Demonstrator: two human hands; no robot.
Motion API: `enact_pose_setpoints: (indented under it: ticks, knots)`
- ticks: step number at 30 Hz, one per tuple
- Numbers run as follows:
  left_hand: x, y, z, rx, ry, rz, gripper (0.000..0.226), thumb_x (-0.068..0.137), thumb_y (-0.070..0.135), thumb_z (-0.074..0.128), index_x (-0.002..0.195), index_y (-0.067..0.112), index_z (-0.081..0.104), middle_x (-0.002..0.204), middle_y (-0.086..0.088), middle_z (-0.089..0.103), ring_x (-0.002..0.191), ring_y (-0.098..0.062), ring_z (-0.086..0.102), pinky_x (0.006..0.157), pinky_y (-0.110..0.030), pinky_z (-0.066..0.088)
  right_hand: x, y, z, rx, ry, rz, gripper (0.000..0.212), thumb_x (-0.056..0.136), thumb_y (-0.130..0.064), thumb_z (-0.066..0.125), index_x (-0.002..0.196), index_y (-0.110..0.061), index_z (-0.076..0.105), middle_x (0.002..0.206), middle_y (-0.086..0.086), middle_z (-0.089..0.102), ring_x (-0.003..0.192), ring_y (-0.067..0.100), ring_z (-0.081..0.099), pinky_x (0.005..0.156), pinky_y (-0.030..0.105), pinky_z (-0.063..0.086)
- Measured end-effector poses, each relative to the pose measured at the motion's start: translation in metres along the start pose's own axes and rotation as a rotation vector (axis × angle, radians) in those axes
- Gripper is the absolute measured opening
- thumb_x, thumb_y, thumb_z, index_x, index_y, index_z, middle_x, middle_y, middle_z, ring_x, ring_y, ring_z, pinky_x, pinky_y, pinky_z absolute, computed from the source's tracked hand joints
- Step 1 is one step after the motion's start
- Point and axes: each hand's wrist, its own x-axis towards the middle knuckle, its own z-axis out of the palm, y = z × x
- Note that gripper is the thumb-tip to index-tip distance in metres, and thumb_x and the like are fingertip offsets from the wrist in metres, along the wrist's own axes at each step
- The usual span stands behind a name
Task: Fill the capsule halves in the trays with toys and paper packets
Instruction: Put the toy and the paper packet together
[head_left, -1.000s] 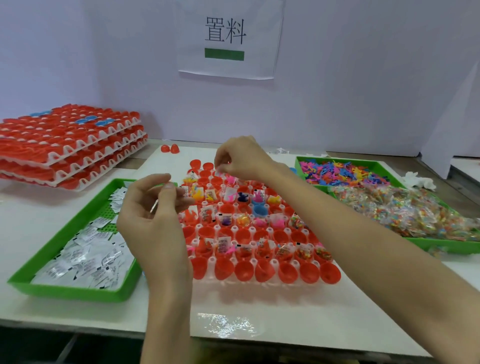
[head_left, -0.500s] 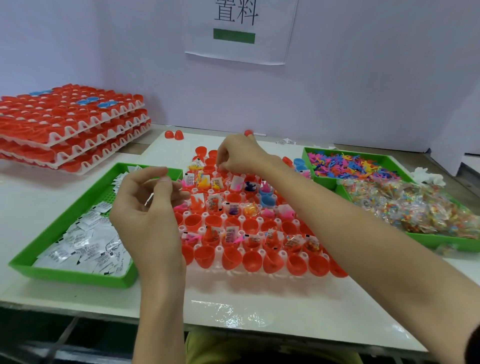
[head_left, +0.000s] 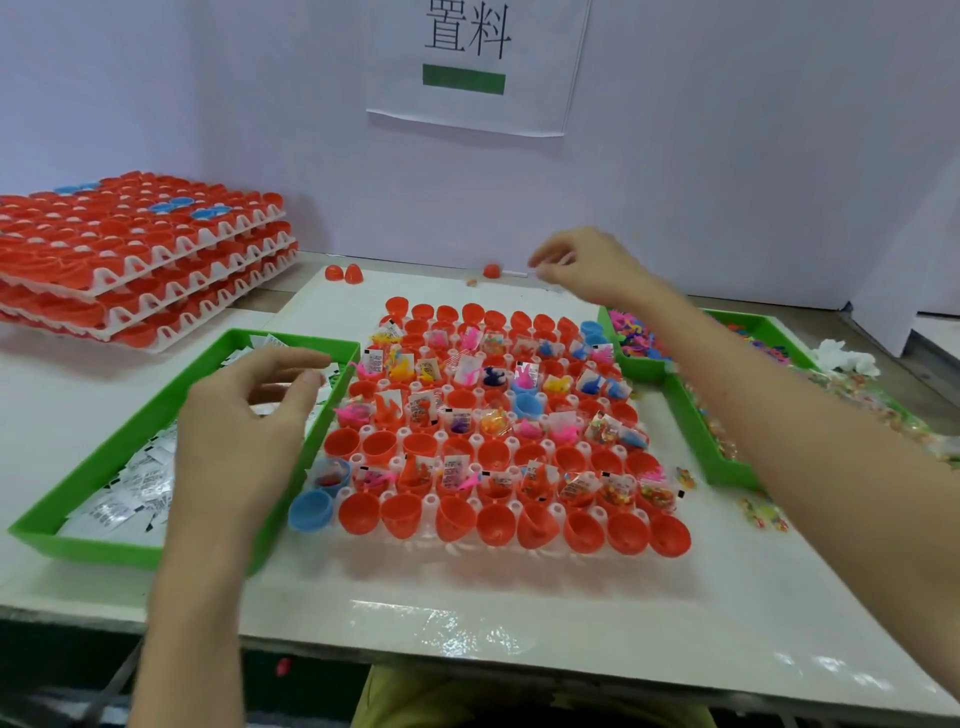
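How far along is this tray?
Done: middle rows of red plastic capsule halves hold toys and white paper packets. In hand: left hand hovers over the green plastic packet tray; right hand's grip is unclear. Left: nearest, far and one middle row look empty.

I have a single view, from the camera worn on the person's head. It faces forward and down over the desk (head_left: 467, 603) from close in, with the tray of capsule halves (head_left: 430, 502) filling the middle. The left hand (head_left: 244, 431) shows just left of that tray, the right hand (head_left: 587, 265) beyond its far right corner. The wide lens also takes in a stack of trays (head_left: 130, 249) far left of it and, behind it, the wall (head_left: 727, 156) with a paper sign (head_left: 467, 67).
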Motion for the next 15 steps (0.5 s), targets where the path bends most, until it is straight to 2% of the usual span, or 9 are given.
enact_pose_setpoints:
  ticks: [2,5,7,9,12,13,15]
  knots:
    - [0.012,-0.01,-0.015,0.193,-0.091,-0.046,0.023,0.093,0.014,0.068,0.097,0.036,0.073,0.1,0.012,0.072,0.089,-0.004,0.064,0.074,-0.026,0.044,-0.006,0.038,-0.019,-0.075,0.02,0.13,0.025,0.095,-0.019,0.064,0.119,-0.014,0.071,0.121,0.008,0.07,0.099,0.015,0.06,0.087,0.027,0.043]
    - [0.021,-0.024,-0.026,0.469,-0.216,-0.146,0.027,0.089,0.014,0.073,0.114,0.026,0.072,0.121,-0.005,0.067,0.105,-0.022,0.06,0.089,-0.04,0.044,-0.021,0.098,-0.033,-0.237,-0.033,0.369,0.03,0.092,-0.02,0.068,0.118,-0.006,0.072,0.122,0.015,0.07,0.111,0.029,0.064,0.095,0.035,0.049]
    - [0.022,-0.03,-0.026,0.592,-0.298,-0.183,0.032,0.088,0.015,0.074,0.119,0.02,0.072,0.127,-0.013,0.061,0.112,-0.03,0.058,0.095,-0.042,0.043,-0.036,0.126,-0.033,-0.314,-0.061,0.468,0.032,0.09,-0.022,0.072,0.114,-0.002,0.073,0.122,0.018,0.069,0.111,0.034,0.063,0.092,0.036,0.05]
    - [0.021,-0.032,-0.024,0.604,-0.318,-0.176,0.023,0.088,0.014,0.074,0.11,0.02,0.075,0.115,-0.013,0.063,0.102,-0.029,0.059,0.085,-0.037,0.044,-0.048,0.142,-0.03,-0.296,-0.014,0.506,0.029,0.084,-0.024,0.079,0.109,-0.009,0.075,0.119,0.014,0.07,0.106,0.03,0.063,0.084,0.03,0.044]
    - [0.021,-0.034,-0.024,0.545,-0.302,-0.175,0.013,0.086,0.008,0.073,0.088,0.02,0.077,0.088,-0.007,0.067,0.08,-0.022,0.059,0.066,-0.03,0.04,-0.053,0.144,-0.029,-0.237,0.087,0.496,0.013,0.079,-0.018,0.083,0.091,-0.016,0.079,0.105,0.011,0.075,0.086,0.019,0.058,0.076,0.028,0.039]
    - [0.02,-0.034,-0.024,0.529,-0.295,-0.179,0.015,0.085,0.006,0.073,0.082,0.021,0.075,0.083,-0.006,0.066,0.076,-0.018,0.058,0.063,-0.027,0.039,-0.053,0.142,-0.029,-0.227,0.089,0.493,0.008,0.078,-0.017,0.083,0.084,-0.019,0.078,0.1,0.01,0.075,0.083,0.017,0.057,0.074,0.029,0.04]
    - [0.019,-0.036,-0.025,0.506,-0.281,-0.176,0.019,0.085,0.006,0.074,0.077,0.023,0.072,0.078,-0.005,0.065,0.073,-0.015,0.057,0.061,-0.024,0.039,-0.054,0.139,-0.031,-0.212,0.098,0.493,0.014,0.079,-0.016,0.083,0.073,-0.025,0.074,0.094,0.007,0.075,0.08,0.018,0.059,0.072,0.03,0.043]
